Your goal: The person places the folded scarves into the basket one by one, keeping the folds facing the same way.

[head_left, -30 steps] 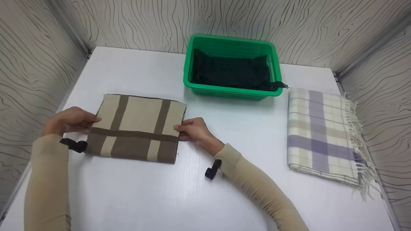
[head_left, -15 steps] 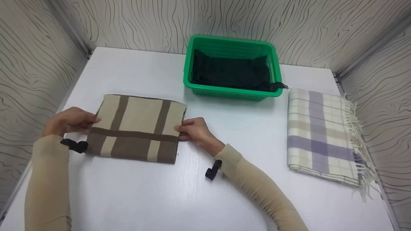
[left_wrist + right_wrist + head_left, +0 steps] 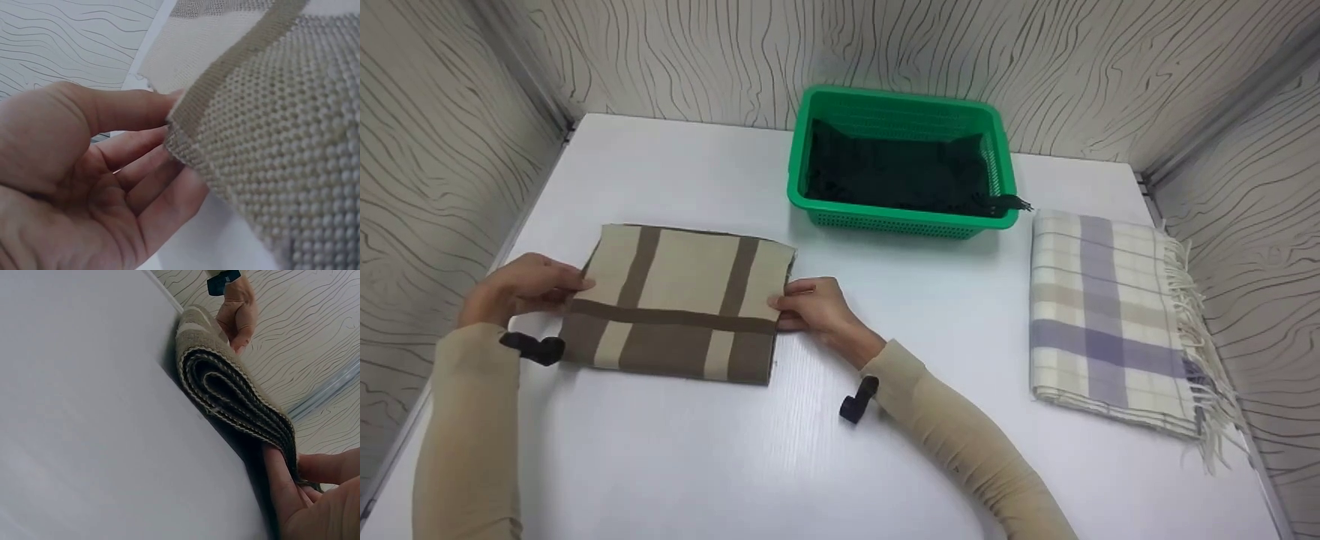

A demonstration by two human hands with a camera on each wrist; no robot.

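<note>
Brown-and-beige striped scarf (image 3: 679, 304), folded into a flat multi-layer rectangle, lies on the white table (image 3: 735, 465) at roughly 9 o'clock from the table centre. Left hand (image 3: 521, 285) pinches the scarf's left edge between thumb and fingers (image 3: 140, 163); the left wrist view shows the knit edge held against the fingertips. Right hand (image 3: 814, 307) grips the right edge, fingers (image 3: 281, 484) under the stacked layers and thumb above.

Change over the last second: none of note. Both hands stay at the same edges, and the scarf keeps its outline and position; only the head camera shifts slightly. Judgement: the fold is complete and the hands are paused with a two-edge hold, suited to lifting the bundle.

Green plastic basket (image 3: 900, 219) with a dark cloth (image 3: 896, 169) inside stands at 12 o'clock. Cream-and-lilac plaid fringed scarf (image 3: 1110, 322) lies folded at 3 o'clock.
</note>
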